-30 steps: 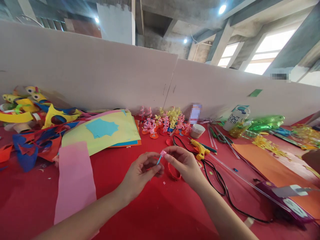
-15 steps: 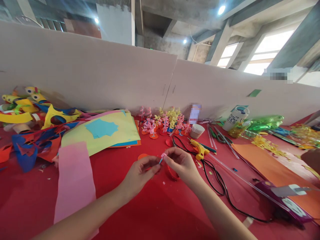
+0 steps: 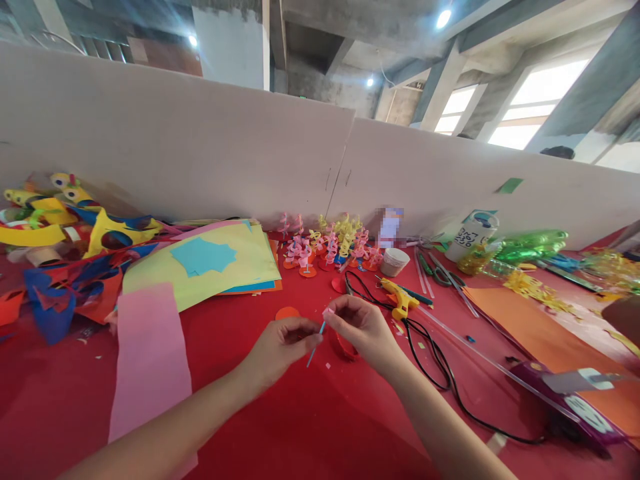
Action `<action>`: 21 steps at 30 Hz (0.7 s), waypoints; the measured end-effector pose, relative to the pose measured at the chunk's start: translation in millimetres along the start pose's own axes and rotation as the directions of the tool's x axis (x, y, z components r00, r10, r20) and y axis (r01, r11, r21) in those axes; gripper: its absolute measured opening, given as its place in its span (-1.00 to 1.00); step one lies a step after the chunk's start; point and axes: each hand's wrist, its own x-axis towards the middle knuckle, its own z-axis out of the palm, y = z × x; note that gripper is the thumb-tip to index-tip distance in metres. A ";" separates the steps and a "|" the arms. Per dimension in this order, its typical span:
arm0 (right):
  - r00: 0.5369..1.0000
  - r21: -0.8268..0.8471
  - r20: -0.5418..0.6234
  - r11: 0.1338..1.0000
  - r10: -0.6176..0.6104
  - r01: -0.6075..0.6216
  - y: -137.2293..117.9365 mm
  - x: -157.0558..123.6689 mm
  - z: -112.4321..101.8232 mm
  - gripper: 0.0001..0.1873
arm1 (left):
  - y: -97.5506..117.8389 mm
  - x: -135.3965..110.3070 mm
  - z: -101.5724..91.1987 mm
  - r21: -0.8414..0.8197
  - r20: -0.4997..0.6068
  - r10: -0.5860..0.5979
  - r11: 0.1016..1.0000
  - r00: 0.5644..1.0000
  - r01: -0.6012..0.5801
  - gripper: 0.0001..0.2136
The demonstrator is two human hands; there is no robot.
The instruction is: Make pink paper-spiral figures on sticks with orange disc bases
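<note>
Both hands meet over the red table. My left hand (image 3: 283,348) pinches a thin light-blue stick (image 3: 314,351) between thumb and fingers; its lower end pokes out below the thumb. At the stick's upper end, a small pink paper piece (image 3: 328,312) shows between the fingertips of my right hand (image 3: 364,331). Whether the paper is fixed to the stick cannot be seen. Behind my left hand lies an orange disc (image 3: 287,313), and a red piece (image 3: 344,347) is partly hidden under my right hand. Farther back stand several curled pink and yellow paper decorations (image 3: 330,248) on round bases.
A yellow glue gun (image 3: 401,300) with a black cord lies right of my hands, near a small cup (image 3: 395,262) and scissors (image 3: 447,273). A purple power strip (image 3: 565,400) and orange sheet (image 3: 530,327) are farther right. On the left are a pink sheet (image 3: 150,367) and stacked paper (image 3: 245,257).
The blue stick now shows more of its length, extending below my left thumb. My fingers have shifted slightly around it; both hands stay in nearly the same place.
</note>
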 end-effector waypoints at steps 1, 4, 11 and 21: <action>1.000 -0.002 -0.005 1.000 0.009 -0.009 -0.1 0.8 -0.6 -0.77 | -0.5 0.5 -0.7 0.005 0.009 -0.009 1.000 1.000 0.009 -0.87; 0.999 0.006 0.005 0.999 0.039 -0.039 -0.5 3.3 -3.5 -0.70 | -2.2 1.6 -2.3 -0.020 0.009 -0.033 0.999 0.999 0.033 -0.87; 0.999 0.008 -0.001 0.999 0.039 -0.039 3.8 5.3 -7.5 -0.68 | -6.0 2.5 -3.2 -0.068 0.003 -0.063 0.996 0.998 0.063 -0.85; 0.998 0.009 -0.030 0.998 0.055 -0.055 9.6 8.3 -7.9 -0.70 | -10.9 4.8 -7.4 -0.071 0.103 -0.103 0.991 0.989 0.110 -0.83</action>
